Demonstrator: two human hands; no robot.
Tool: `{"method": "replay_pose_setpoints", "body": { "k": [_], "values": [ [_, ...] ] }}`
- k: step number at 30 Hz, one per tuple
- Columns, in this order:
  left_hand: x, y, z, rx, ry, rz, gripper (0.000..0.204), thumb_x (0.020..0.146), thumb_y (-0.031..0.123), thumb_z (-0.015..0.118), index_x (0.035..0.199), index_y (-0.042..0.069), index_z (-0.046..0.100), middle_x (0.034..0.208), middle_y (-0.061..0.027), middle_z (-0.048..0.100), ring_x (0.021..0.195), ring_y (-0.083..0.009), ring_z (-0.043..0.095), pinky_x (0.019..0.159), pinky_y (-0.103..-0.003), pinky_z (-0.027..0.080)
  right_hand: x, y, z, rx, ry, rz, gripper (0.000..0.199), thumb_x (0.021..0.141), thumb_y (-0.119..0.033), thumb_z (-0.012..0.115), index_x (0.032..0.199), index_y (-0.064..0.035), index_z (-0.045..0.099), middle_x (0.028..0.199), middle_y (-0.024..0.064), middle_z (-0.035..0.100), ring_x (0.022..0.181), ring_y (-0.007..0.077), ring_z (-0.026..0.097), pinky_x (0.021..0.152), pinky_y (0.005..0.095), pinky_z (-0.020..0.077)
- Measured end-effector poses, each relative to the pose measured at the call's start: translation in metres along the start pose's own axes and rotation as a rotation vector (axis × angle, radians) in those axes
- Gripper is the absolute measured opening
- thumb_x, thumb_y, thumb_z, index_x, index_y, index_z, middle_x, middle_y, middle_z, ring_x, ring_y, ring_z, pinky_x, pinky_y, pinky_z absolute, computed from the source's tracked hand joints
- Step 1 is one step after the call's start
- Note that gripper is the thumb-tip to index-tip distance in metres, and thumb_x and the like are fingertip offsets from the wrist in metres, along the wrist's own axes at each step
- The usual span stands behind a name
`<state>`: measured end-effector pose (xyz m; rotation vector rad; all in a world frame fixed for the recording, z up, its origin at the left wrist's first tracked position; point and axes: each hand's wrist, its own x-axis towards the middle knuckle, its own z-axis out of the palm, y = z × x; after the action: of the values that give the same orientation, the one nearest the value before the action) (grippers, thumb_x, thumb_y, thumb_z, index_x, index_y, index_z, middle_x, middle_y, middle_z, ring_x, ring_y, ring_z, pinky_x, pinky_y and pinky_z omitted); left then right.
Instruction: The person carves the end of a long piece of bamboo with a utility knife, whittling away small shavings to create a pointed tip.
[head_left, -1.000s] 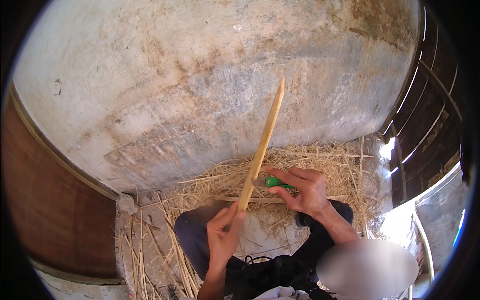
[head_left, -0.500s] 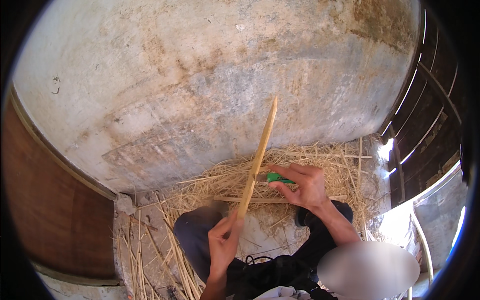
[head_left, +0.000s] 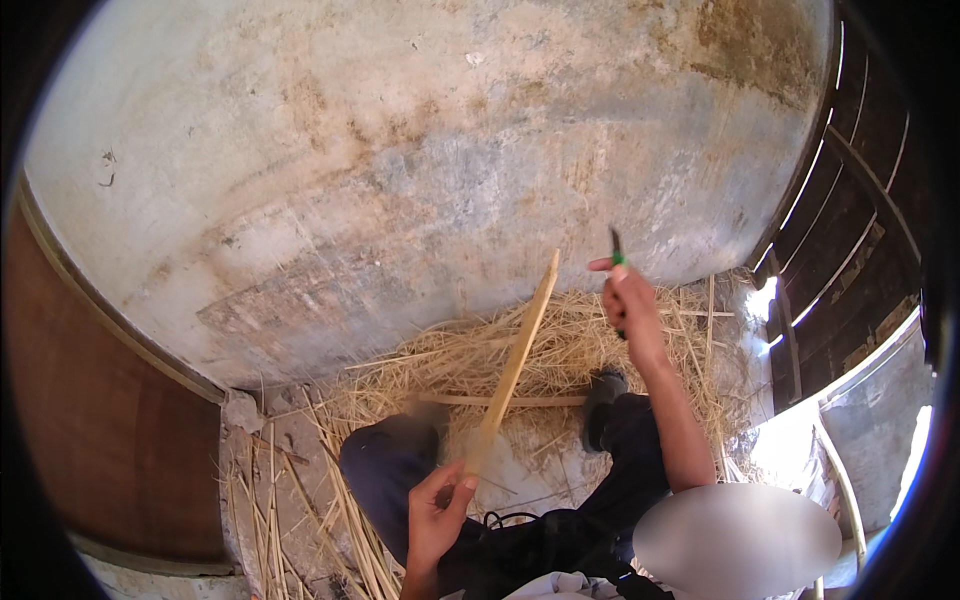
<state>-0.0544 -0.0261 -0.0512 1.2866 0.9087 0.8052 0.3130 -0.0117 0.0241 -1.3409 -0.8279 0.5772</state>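
Note:
My left hand (head_left: 438,503) grips the lower end of a long yellowish bamboo strip (head_left: 516,362), thumb pressed against it. The strip slants up and away to the right, narrowing to a point at its far end. Farther forward on the right, my right hand (head_left: 631,300) is closed round the green handle of a small knife (head_left: 617,253). Its dark blade points up, away from me, apart from the strip. Part of the handle is hidden inside my fingers.
Thin shavings (head_left: 470,340) are heaped along the foot of a stained wall (head_left: 430,180). A flat strip (head_left: 500,401) lies across the floor between my feet. Several long bamboo sticks (head_left: 340,515) lie at the left, near a brown wooden panel (head_left: 120,400). Dark slats (head_left: 850,230) stand on the right.
My right hand has moved forward and right with the knife, from beside the strip to clear of it. My left hand and the strip have shifted slightly toward me.

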Motion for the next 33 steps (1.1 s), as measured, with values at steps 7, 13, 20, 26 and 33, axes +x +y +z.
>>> {"method": "replay_pose_setpoints", "body": {
  "k": [7, 13, 20, 26, 33],
  "values": [
    [0.017, 0.007, 0.019, 0.181, -0.090, 0.070, 0.028, 0.099, 0.004, 0.073, 0.126, -0.002, 0.065, 0.092, -0.0020, 0.069, 0.069, -0.0033, 0.059, 0.054, -0.022, 0.046, -0.031, -0.002, 0.038, 0.147, -0.295, 0.050, 0.037, 0.111, -0.031, 0.059, 0.136, -0.0050, 0.066, 0.073, -0.0090, 0.043, 0.060, 0.0017, 0.036, 0.053, 0.0222, 0.0276],
    [0.041, 0.028, 0.039, 0.222, -0.139, 0.177, 0.031, 0.096, 0.011, 0.079, 0.122, -0.003, 0.068, 0.093, -0.0087, 0.074, 0.081, -0.0092, 0.065, 0.069, -0.027, 0.054, -0.029, 0.001, 0.034, 0.111, -0.269, -0.048, 0.038, 0.109, -0.031, 0.063, 0.135, -0.0031, 0.066, 0.074, -0.0075, 0.046, 0.062, 0.0051, 0.042, 0.056, 0.0258, 0.0355],
    [0.063, 0.045, 0.042, 0.265, 0.031, 0.312, 0.029, 0.098, 0.004, 0.073, 0.127, -0.003, 0.069, 0.090, 0.0029, 0.069, 0.067, 0.0006, 0.055, 0.053, -0.019, 0.040, -0.034, 0.021, 0.019, -0.351, -0.208, -0.567, 0.045, 0.102, -0.037, 0.070, 0.136, -0.0070, 0.068, 0.073, 0.0046, 0.058, 0.061, 0.0188, 0.058, 0.062, 0.0360, 0.0511],
    [0.062, 0.051, 0.046, 0.269, 0.036, 0.295, 0.029, 0.098, 0.002, 0.074, 0.127, -0.004, 0.069, 0.093, 0.0021, 0.071, 0.073, 0.0001, 0.057, 0.057, -0.018, 0.044, -0.058, 0.007, 0.029, -0.575, -0.404, -0.696, 0.050, 0.089, -0.032, 0.082, 0.136, -0.0163, 0.073, 0.070, 0.0041, 0.060, 0.056, 0.0216, 0.060, 0.054, 0.0359, 0.0505],
    [0.063, 0.048, 0.050, 0.197, 0.020, 0.258, 0.030, 0.099, 0.004, 0.073, 0.127, -0.004, 0.070, 0.101, -0.0051, 0.075, 0.087, -0.0066, 0.062, 0.076, -0.024, 0.052, -0.061, 0.009, 0.033, -0.613, -0.393, -0.729, 0.053, 0.086, -0.032, 0.085, 0.136, -0.0189, 0.075, 0.066, 0.0012, 0.057, 0.053, 0.0182, 0.057, 0.050, 0.0350, 0.0476]
  ]
}}
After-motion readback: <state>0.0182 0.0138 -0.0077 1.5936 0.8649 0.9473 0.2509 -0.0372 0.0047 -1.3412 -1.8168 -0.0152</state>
